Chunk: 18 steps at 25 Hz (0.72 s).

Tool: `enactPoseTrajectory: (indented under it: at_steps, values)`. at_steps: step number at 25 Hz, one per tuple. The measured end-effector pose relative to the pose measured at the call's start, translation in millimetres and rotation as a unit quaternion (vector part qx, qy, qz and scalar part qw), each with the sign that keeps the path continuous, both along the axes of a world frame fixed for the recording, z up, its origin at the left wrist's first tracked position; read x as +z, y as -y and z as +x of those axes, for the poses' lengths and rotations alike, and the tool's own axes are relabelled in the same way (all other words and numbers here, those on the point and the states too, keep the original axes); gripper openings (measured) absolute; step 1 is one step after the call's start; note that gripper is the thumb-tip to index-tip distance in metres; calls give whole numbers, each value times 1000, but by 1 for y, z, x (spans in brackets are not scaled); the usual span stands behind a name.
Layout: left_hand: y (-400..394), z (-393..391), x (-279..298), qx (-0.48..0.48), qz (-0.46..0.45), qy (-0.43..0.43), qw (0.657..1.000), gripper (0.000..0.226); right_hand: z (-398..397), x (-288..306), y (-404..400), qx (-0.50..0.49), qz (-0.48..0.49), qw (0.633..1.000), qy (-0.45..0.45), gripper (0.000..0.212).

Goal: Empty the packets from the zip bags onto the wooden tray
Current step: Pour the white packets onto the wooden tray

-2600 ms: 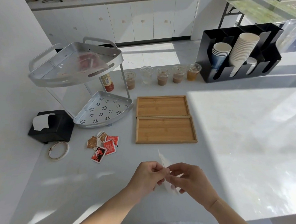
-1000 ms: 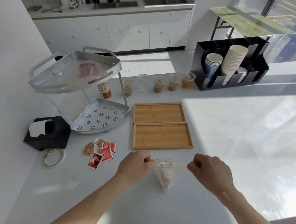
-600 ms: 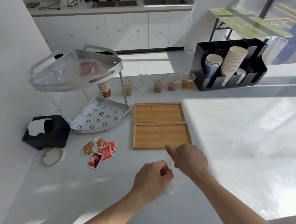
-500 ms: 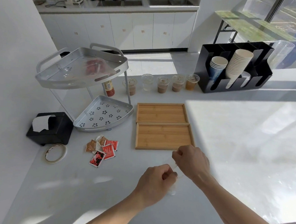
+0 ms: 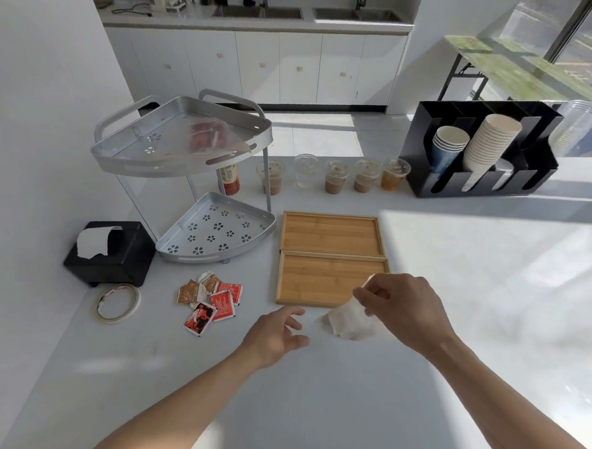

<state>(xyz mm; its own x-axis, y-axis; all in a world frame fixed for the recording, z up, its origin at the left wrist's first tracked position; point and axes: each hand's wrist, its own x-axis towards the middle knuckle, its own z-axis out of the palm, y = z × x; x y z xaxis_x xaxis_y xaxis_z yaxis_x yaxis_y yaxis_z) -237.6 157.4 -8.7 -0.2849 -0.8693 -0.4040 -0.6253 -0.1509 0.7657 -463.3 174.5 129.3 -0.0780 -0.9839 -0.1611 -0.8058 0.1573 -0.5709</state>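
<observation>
My right hand (image 5: 405, 310) pinches a clear zip bag (image 5: 349, 320) by its top, just off the near right corner of the front wooden tray (image 5: 315, 280). The bag hangs low over the counter and its contents look pale and blurred. My left hand (image 5: 275, 336) hovers to the left of the bag with fingers spread, holding nothing. A second wooden tray (image 5: 332, 233) lies right behind the first. Both trays are bare. Another zip bag (image 5: 211, 139) with red packets lies on the top shelf of the metal rack (image 5: 154, 158).
Several loose red and brown packets (image 5: 210, 300) lie on the counter left of the trays. A tape roll (image 5: 118, 302) and black tissue box (image 5: 111, 252) sit further left. Lidded drink cups (image 5: 335, 175) and a black cup holder (image 5: 480, 155) stand behind the trays.
My left hand has let go of the zip bag and opened. My right hand has carried the bag forward to the near right corner of the front tray.
</observation>
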Motion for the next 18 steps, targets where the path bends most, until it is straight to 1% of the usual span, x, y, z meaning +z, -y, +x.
enactPoseTrajectory:
  at_steps: [2,6,9,11,12,16,18]
  values:
    - [9,-11,1,6,-11,-15,1000,41,-5,10,11,1,-8,1000,24,26]
    - [18,-24,-6,51,-72,15,996,4,-13,16,26,10,-25,999,45,27]
    - [22,-26,-13,57,-72,-4,996,11,-21,16,36,19,-20,998,55,29]
    - [25,-29,-17,61,-44,-42,996,27,-25,15,43,23,-12,997,70,28]
    - [27,-33,-18,68,-40,-57,995,29,-27,15,46,25,-9,997,76,27]
    - [38,-50,-20,108,-39,-109,987,6,-39,13,63,32,-13,995,95,28]
    - [43,-52,-20,127,-29,-122,984,3,-49,10,72,33,-8,993,110,27]
